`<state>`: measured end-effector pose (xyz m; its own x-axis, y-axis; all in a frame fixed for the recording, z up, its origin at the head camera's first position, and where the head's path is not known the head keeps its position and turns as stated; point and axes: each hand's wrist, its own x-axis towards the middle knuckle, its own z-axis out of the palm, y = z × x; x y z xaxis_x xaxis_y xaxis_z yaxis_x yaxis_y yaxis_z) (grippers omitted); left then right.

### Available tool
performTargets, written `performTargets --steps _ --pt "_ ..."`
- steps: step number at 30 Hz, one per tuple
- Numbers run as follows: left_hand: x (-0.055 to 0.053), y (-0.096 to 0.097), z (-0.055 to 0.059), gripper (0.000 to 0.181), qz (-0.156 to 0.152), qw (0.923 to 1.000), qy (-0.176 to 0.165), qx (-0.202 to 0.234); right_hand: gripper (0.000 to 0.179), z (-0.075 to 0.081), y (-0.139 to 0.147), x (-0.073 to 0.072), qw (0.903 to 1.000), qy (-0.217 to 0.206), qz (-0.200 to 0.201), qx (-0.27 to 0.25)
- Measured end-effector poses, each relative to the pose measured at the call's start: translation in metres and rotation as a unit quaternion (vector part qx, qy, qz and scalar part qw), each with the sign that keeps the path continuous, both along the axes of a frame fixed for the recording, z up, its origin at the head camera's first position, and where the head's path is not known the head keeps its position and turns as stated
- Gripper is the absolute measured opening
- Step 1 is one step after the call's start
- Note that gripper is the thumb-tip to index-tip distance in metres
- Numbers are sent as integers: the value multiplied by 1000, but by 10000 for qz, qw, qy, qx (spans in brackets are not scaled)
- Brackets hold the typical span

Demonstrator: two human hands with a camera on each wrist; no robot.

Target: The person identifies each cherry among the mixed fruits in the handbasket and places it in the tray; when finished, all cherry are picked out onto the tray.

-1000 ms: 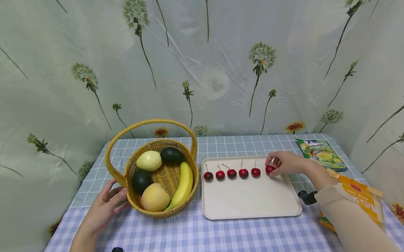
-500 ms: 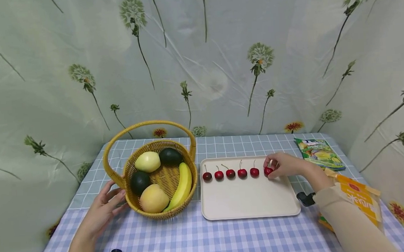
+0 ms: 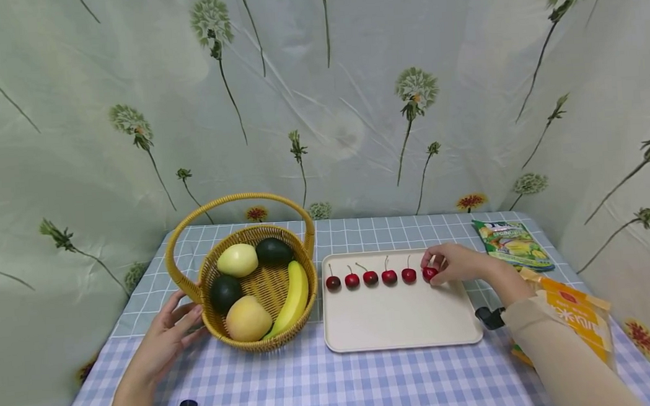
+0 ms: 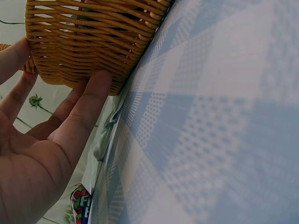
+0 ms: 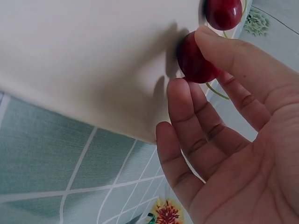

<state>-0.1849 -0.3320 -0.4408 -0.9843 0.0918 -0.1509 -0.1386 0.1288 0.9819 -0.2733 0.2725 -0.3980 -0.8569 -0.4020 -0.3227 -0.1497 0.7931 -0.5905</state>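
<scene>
On the left, a yellow wicker basket [image 3: 271,291] with a tall hoop handle holds a banana [image 3: 292,299], a peach [image 3: 248,319], a pale green fruit [image 3: 238,260] and two dark avocados [image 3: 226,293]. My left hand [image 3: 168,334] rests its extended fingertips against the basket's left side; the left wrist view shows them on the weave [image 4: 93,46]. A cream tray [image 3: 400,329] lies to the right. My right hand [image 3: 458,263] pinches a red cherry [image 5: 196,60] between thumb and fingers at the right end of a row of several stemmed cherries [image 3: 389,277] on it.
A green snack bag [image 3: 514,244] lies at the back right. An orange packet [image 3: 578,318] sits partly under my right forearm. A blue-and-white checked cloth [image 3: 291,385] covers the table, and a dandelion-print curtain [image 3: 347,102] hangs behind and at both sides.
Both hands and the fruit keep nearly the same places; the head view shifts slightly. The right hand still pinches the cherry at the row's end.
</scene>
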Motion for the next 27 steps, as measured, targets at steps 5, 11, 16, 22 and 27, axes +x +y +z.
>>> performTargets --steps 5,11,16,22,27 --pt "-4 -2 2 55 32 10000 -24 -80 33 1 -3 -4 10000 6 -33 6" --pt "-5 -4 1 58 143 9994 -72 -314 38 6 -4 -12 9998 155 49 74" --pt "-7 -7 5 59 198 9992 58 -337 44 11 -6 -15 9994 326 38 53" --pt "1 -6 20 73 207 9943 137 -1040 44 17 -7 -5 9982 578 135 -71" --pt "16 -4 40 76 38 9693 223 -2447 42 26 -12 12 9960 859 229 -108"
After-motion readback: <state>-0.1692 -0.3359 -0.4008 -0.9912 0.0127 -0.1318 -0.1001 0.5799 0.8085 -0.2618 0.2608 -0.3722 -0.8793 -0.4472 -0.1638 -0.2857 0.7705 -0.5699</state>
